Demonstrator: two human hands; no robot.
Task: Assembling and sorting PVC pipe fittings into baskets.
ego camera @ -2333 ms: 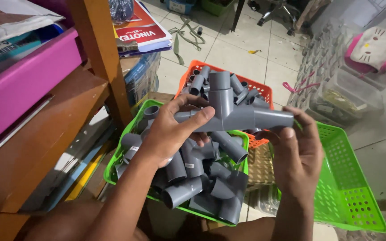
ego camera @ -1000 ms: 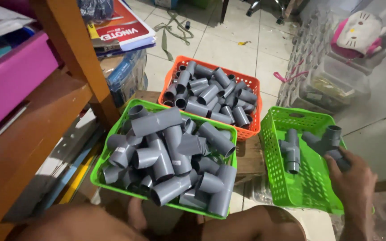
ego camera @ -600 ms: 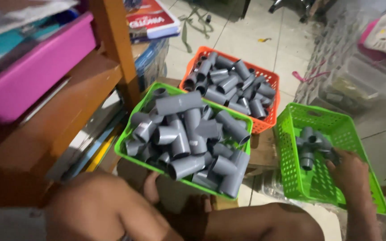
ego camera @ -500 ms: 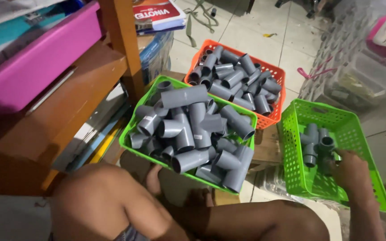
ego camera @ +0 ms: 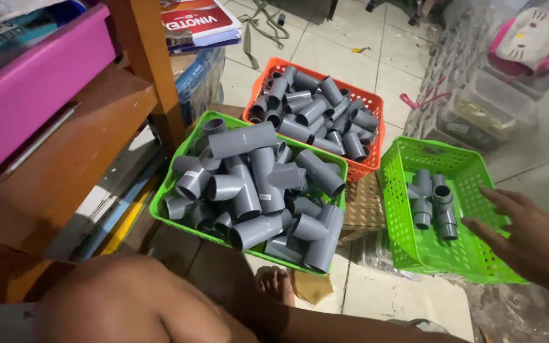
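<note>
now right hand (ego camera: 528,244) over right edge of small green basket (ego camera: 471,257), fingers spread, empty, maybe just touching rim. joined grey pipe fittings (ego camera: 435,204) lie inside this basket, left of hand. big green basket (ego camera: 179,184) full of grey tees stands left of small one; orange basket (ego camera: 376,136) behind, between them. left hand not seen.

1. Middle basket (ego camera: 160,204): bright green, filled with grey pipe tees (ego camera: 255,190).
2. Upper-centre basket (ego camera: 376,136): orange, holding grey couplings (ego camera: 316,114).
3. Right basket (ego camera: 471,165): green, with grey joined fittings (ego camera: 433,203).
4. Upper-left bin (ego camera: 33,89): magenta.
</note>
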